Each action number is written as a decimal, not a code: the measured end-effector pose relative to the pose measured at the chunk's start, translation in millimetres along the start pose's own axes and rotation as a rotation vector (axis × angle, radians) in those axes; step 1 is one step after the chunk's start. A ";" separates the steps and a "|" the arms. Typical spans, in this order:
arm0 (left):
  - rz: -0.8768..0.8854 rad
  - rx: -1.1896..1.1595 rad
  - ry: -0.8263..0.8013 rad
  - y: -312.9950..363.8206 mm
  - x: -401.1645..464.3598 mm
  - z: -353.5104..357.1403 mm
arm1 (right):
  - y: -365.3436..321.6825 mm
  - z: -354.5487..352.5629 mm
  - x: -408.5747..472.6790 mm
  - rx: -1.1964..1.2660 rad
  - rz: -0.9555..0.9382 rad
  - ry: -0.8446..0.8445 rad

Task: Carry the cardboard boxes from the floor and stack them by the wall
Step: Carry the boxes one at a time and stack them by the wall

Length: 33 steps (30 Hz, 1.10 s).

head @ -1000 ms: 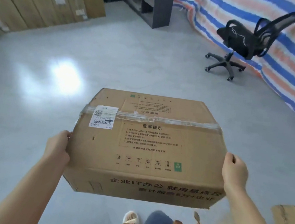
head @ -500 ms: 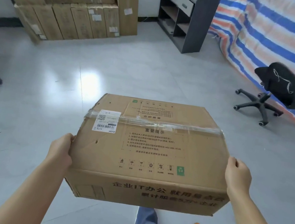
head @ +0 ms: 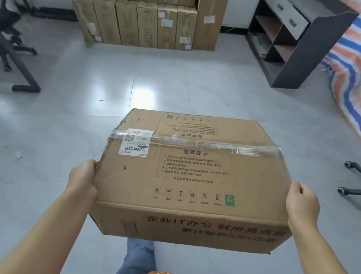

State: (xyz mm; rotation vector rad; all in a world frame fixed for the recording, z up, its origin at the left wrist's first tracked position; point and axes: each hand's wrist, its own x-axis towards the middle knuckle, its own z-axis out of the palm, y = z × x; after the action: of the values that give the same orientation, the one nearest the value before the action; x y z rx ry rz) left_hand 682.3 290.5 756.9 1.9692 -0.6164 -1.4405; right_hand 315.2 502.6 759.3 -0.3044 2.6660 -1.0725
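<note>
Cardboard, the taped box [head: 192,179] hangs off the floor before us, long axis crosswise, our left hand [head: 83,178] and right hand [head: 302,204] gripping its two short ends, the stack [head: 145,11] by the wall straight ahead.

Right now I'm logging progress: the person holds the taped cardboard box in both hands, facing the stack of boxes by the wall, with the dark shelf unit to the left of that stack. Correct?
Not quite. The head view shows the dark shelf unit to the right of the stack of boxes, not the left. The rest holds: left hand and right hand grip the taped cardboard box.
</note>
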 end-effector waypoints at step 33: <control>-0.001 -0.300 0.011 542.8 435.1 338.9 | -539.4 425.7 445.2 0.033 -0.145 -0.050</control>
State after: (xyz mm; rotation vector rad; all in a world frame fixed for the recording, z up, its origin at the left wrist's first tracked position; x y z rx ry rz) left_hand 481.9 -456.6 779.0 1.7411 -0.3694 -1.4292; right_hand 77.7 -280.9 772.1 -0.5177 2.6129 -1.1340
